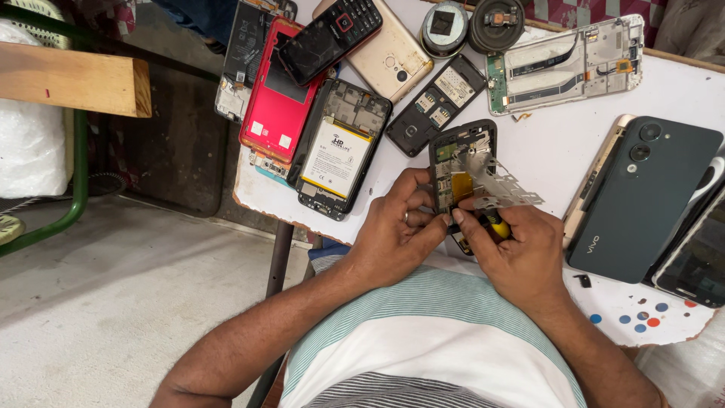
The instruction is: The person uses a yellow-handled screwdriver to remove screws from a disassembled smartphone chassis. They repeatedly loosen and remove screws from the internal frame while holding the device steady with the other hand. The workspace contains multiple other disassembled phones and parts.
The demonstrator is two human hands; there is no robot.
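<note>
We are looking down at a white worktop (559, 143) strewn with dismantled phones, and the action is right at its near edge. Our left hand (398, 230) wraps around a small black keypad phone (459, 162) that lies open, its back off and its innards showing, a patch of gold foil in the middle. Our right hand (512, 253) is closed around a yellow-handled screwdriver (495, 224), its tip hidden behind the fingers, so we cannot tell just where it bites. A thin metal shield plate (502, 185) juts out to the right of the small phone, tilted up and seemingly loose.

By our reckoning the job is well in: cover removed, plate lifting, board exposed. What remains inside we judge still to be worked out, as the board sits in its shell.

Now the labels. Left of the small phone lies an opened smartphone (340, 147) with a white rectangular battery sticker, banded in yellow along its top. Further left, a red phone back (278, 94) carries two small white square stickers. Right of the small phone rests a dark green smartphone (642, 200), face down, with pale lettering low on its back. Below that, coloured dots (642, 317), red and blue, speckle the worktop corner.
</note>
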